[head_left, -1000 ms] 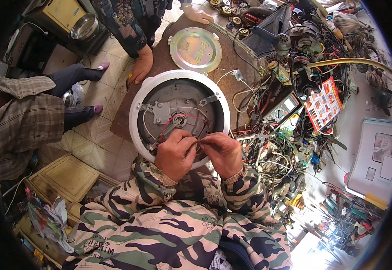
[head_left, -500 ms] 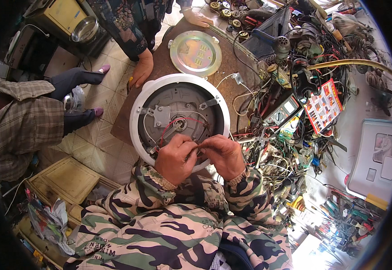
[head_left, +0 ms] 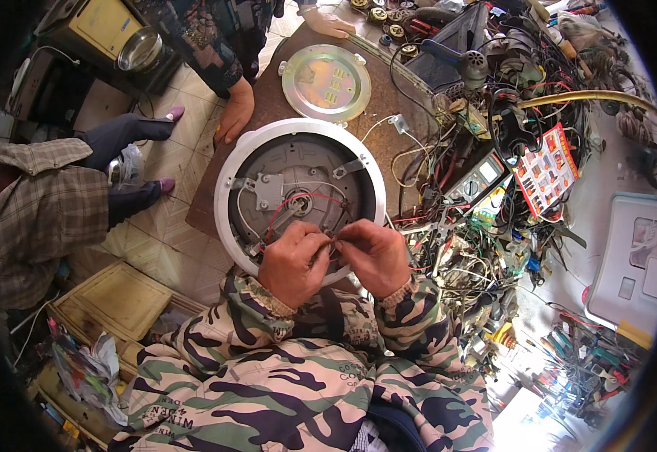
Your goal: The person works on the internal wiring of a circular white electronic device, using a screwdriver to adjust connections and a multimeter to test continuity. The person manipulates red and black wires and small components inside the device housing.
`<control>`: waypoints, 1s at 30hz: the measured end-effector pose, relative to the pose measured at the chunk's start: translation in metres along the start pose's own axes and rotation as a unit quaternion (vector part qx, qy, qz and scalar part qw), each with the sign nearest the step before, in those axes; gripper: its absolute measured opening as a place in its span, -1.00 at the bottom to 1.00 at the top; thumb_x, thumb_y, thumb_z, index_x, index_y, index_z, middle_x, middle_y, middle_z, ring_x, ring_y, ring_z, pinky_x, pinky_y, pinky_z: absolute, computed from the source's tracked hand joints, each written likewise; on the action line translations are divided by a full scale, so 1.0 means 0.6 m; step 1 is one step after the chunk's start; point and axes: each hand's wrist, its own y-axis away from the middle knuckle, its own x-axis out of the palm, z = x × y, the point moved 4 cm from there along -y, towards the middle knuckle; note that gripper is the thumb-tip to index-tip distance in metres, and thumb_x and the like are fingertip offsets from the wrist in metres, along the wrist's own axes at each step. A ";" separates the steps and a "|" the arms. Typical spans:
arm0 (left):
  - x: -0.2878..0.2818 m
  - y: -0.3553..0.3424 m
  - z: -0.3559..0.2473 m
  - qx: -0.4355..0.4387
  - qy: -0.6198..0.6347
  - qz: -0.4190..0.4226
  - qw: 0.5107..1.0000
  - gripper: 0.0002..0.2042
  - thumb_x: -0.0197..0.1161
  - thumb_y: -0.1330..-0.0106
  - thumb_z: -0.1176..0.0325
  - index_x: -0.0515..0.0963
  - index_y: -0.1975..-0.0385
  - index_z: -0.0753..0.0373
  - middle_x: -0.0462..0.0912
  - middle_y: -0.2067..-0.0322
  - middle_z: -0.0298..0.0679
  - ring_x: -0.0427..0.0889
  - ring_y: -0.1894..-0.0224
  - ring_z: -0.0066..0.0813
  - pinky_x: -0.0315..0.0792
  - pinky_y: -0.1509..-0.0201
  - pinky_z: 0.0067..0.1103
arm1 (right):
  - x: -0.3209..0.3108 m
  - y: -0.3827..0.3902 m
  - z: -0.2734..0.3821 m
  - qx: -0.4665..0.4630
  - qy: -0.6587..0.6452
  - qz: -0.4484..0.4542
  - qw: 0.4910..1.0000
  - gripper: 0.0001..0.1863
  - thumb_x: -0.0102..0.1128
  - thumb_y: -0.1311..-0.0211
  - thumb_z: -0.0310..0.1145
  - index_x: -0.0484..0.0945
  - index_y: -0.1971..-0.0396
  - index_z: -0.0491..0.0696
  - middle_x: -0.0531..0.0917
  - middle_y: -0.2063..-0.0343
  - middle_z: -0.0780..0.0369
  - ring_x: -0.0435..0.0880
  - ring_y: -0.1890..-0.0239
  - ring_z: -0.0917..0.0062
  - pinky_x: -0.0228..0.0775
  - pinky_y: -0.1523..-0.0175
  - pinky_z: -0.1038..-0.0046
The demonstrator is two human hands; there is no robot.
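A round appliance base [head_left: 377, 188] with a white rim lies with its underside up, its grey metal bottom and wiring exposed. A red wire [head_left: 281, 207] arcs across its middle, and pale wires run to the edge. Over the near side of the rim, my left hand [head_left: 294, 260] is closed in a pinch. Close against it, my right hand [head_left: 375, 258] pinches too, fingertips meeting those of the left. Between them is a thin wire end, mostly hidden by the fingers. A round metal cover plate [head_left: 327, 81] rests just beyond the base.
Another person's hand [head_left: 235, 111] rests by the brown table's [head_left: 411, 177] left edge, and a second hand [head_left: 330, 24] at its far edge. A multimeter [head_left: 479, 181], tangled cables and a red-and-white printed sheet [head_left: 545, 172] crowd the right. A seated person's legs [head_left: 128, 147] are at left.
My right fingers have curled and turned inward, from stretched across to a tighter pinch at the left fingertips. My left hand stays almost in place. The view has shifted slightly.
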 end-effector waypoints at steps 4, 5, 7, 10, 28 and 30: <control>0.002 0.001 0.003 0.021 -0.054 0.005 0.998 -0.84 0.37 -0.19 0.49 0.68 0.22 0.26 0.65 0.19 -0.12 0.73 0.26 -0.08 0.64 0.20 -0.34 | 0.005 -0.001 0.015 -0.083 0.134 -0.043 0.987 -0.90 0.35 -0.20 -0.59 0.72 0.28 -0.20 0.76 0.39 0.14 0.80 0.39 0.39 0.63 0.27 0.43; 0.003 0.001 0.004 0.018 -0.066 0.007 0.998 -0.85 0.36 -0.20 0.48 0.67 0.23 0.26 0.64 0.20 -0.11 0.73 0.27 -0.07 0.63 0.21 -0.33 | 0.011 -0.004 0.024 -0.097 0.194 -0.053 0.975 -0.89 0.36 -0.17 -0.57 0.73 0.29 -0.17 0.75 0.40 0.13 0.79 0.39 0.31 0.62 0.26 0.38; 0.006 0.002 0.004 0.014 -0.090 0.011 0.996 -0.87 0.35 -0.22 0.45 0.66 0.25 0.26 0.63 0.22 -0.11 0.72 0.28 -0.04 0.62 0.23 -0.30 | 0.024 -0.007 0.026 -0.089 0.276 -0.067 0.955 -0.88 0.38 -0.10 -0.45 0.75 0.33 -0.05 0.68 0.40 0.12 0.71 0.36 0.09 0.58 0.24 0.19; 0.009 0.004 0.011 -0.044 -0.106 0.076 0.990 -0.85 0.35 -0.24 0.48 0.67 0.21 0.28 0.62 0.23 -0.01 0.69 0.26 0.08 0.59 0.21 -0.22 | 0.034 -0.008 0.024 -0.068 0.352 -0.059 0.932 -0.92 0.38 -0.14 -0.39 0.74 0.36 -0.01 0.66 0.38 0.16 0.71 0.38 0.12 0.56 0.26 0.16; 0.024 -0.001 0.015 -0.094 -0.138 0.092 0.982 -0.91 0.32 -0.26 0.44 0.62 0.32 0.31 0.57 0.30 0.02 0.65 0.29 0.12 0.55 0.23 -0.15 | 0.046 -0.008 0.030 -0.066 0.423 -0.042 0.903 -0.88 0.27 -0.07 -0.50 0.51 0.39 -0.06 0.58 0.32 0.09 0.73 0.42 0.10 0.57 0.38 0.12; 0.025 -0.004 0.015 -0.090 -0.136 0.092 0.982 -0.91 0.32 -0.26 0.43 0.61 0.35 0.31 0.57 0.31 0.03 0.65 0.29 0.13 0.55 0.23 -0.14 | 0.046 -0.008 0.033 -0.061 0.426 -0.040 0.902 -0.88 0.27 -0.06 -0.51 0.51 0.40 -0.07 0.58 0.32 0.08 0.72 0.42 0.11 0.57 0.38 0.12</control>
